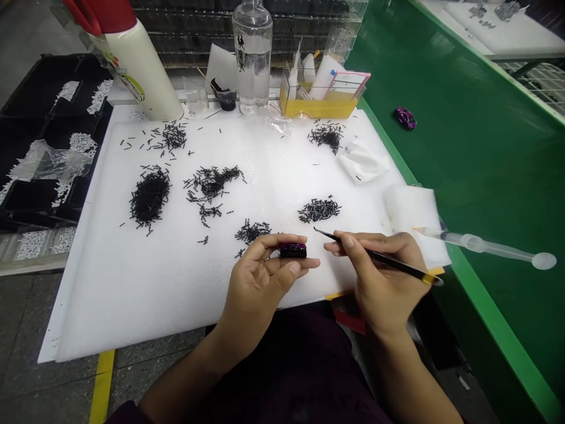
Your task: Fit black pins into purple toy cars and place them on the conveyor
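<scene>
Here we go: my left hand (260, 282) is up over the near edge of the board, thumb and fingertips pinching a small dark purple toy car body (293, 251) by its sides. My right hand (379, 277) is just beside it at three o'clock, fingers pressed together around slim black tweezers (379, 255), held like a pen. Their fine tip points at the car, near but not touching, and it's too small for me to tell if it carries anything.

Working out from the hands, tiny black pieces (318, 210) lie in loose heaps, with the biggest mound (150, 197) at ten o'clock. Along the far edge, I see a white bottle with a red cap (136, 65) at eleven, a glass bottle (252, 59) at twelve and a clear box with a yellow base (318, 97) at one. A crumpled white cloth (362, 162) sits at two, and a foam pad (415, 215) at three.

Everything's on a white foam board (110, 282) on the tabletop. Off its right side, a plastic dropper (485, 246) lies on the green bench (485, 147), with a purple toy car (405, 118) at two o'clock. Down at seven, a yellow line (101, 383) runs along the grey floor (26, 318).
</scene>
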`<state>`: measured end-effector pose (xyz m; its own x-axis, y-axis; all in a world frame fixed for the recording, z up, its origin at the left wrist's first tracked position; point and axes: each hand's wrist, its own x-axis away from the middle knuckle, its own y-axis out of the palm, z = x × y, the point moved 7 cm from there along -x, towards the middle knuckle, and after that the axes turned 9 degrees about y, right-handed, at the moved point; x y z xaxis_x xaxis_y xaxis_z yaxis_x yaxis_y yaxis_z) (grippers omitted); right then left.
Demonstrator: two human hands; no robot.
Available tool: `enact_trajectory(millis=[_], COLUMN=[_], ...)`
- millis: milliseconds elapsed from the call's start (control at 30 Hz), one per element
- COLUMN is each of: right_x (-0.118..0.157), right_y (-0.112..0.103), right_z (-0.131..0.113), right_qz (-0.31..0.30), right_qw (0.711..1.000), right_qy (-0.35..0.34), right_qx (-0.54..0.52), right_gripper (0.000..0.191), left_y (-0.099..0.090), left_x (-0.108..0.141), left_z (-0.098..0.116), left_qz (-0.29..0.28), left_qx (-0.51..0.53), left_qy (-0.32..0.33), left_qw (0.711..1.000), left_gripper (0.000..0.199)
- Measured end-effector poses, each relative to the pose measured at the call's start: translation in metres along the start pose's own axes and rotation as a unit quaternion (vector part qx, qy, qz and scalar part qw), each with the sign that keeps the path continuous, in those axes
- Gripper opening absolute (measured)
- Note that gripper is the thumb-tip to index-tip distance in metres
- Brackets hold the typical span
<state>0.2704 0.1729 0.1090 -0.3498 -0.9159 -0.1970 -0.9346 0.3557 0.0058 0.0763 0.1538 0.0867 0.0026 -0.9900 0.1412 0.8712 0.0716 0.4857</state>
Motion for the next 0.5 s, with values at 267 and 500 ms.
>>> enact_trajectory(millis=[267, 500], right_x=[0.017, 0.024], right_y=[-0.005, -0.018], right_z=[-0.021, -0.031], right_qz=[-0.16, -0.208], right_qw=[0.977, 0.975], right_qy=[0.028, -0.049], right_qx=[-0.139, -0.069], right_gripper=[0.016, 0.03], left_y=[0.012, 0.009], left_x=[-0.002, -0.005], left_z=[-0.001, -0.001], left_qz=[-0.02, 0.011], left_qx=[0.07, 0.124], left_qy=[-0.062, -0.075], left_qw=[0.995, 0.989], left_gripper=[0.017, 0.029])
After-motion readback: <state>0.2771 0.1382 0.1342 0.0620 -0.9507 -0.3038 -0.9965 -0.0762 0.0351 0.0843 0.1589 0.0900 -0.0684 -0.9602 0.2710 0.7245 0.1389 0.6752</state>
